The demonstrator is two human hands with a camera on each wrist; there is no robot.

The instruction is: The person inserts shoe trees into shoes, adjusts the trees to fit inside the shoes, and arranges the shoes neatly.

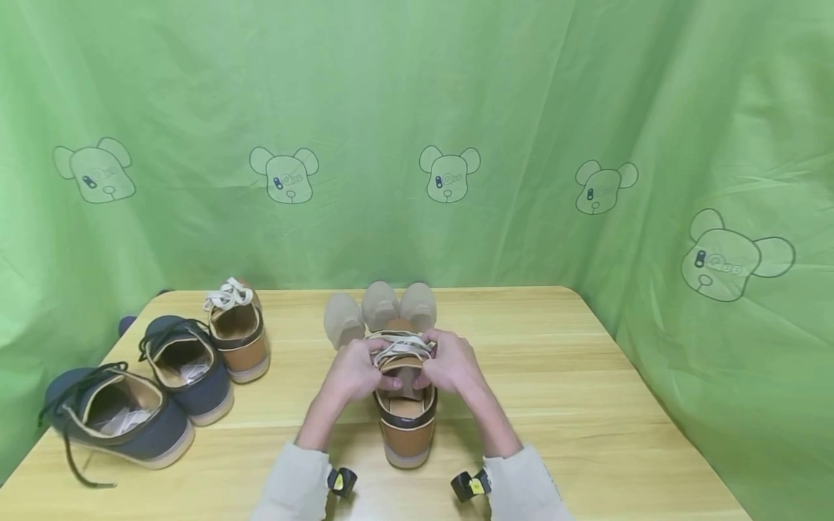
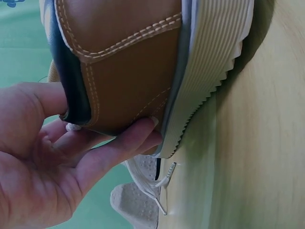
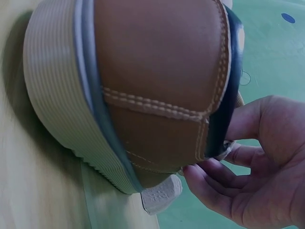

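A brown leather shoe (image 1: 408,436) with a dark collar stands on the table, heel toward me, white laces (image 1: 402,346) across its front. My left hand (image 1: 357,370) grips the left edge of its opening, thumb inside and fingers outside along the upper. On the opposite edge my right hand (image 1: 451,362) holds on the same way, thumb inside by the tongue (image 1: 407,382). In the left wrist view a loose lace end (image 2: 151,183) hangs past the sole. Both wrist views show the ribbed pale sole (image 3: 55,86) and stitched heel.
Three grey, rounded, toe-shaped forms (image 1: 343,317) lie just beyond the shoe. To the left stand another brown shoe (image 1: 246,356) with white laces and two navy shoes, one behind (image 1: 208,394) and one nearer (image 1: 163,438), with dark laces. A green curtain (image 1: 365,239) hangs behind the wooden table (image 1: 554,405).
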